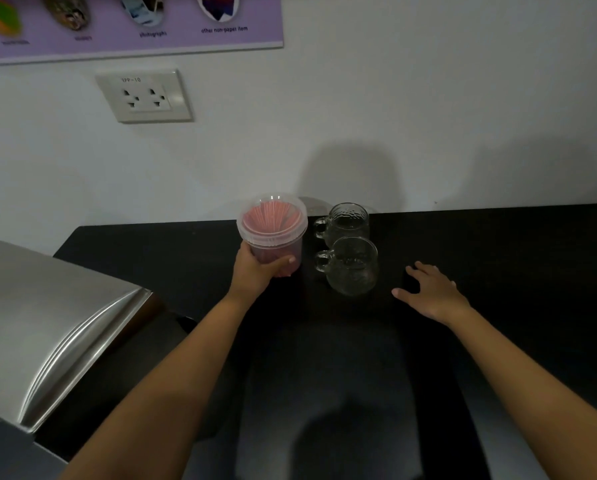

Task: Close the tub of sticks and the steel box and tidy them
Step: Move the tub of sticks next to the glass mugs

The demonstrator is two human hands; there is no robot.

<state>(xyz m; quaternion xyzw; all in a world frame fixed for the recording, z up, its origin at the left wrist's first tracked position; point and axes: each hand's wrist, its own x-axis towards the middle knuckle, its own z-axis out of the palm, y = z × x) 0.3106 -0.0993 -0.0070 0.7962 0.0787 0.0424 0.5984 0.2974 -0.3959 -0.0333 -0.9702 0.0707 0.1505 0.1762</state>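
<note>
Near the back of the black bench, tub of sticks with lid on, gripped low by left hand, fingers wrapped round its wall. Just beside it, two glass mugs. Right hand flat, fingers spread, holding nothing. Steel box at far left, lid down.

Two glass mugs stand just right of the tub, blocking that side. Counter further right is free; steel box fills the left.
</note>
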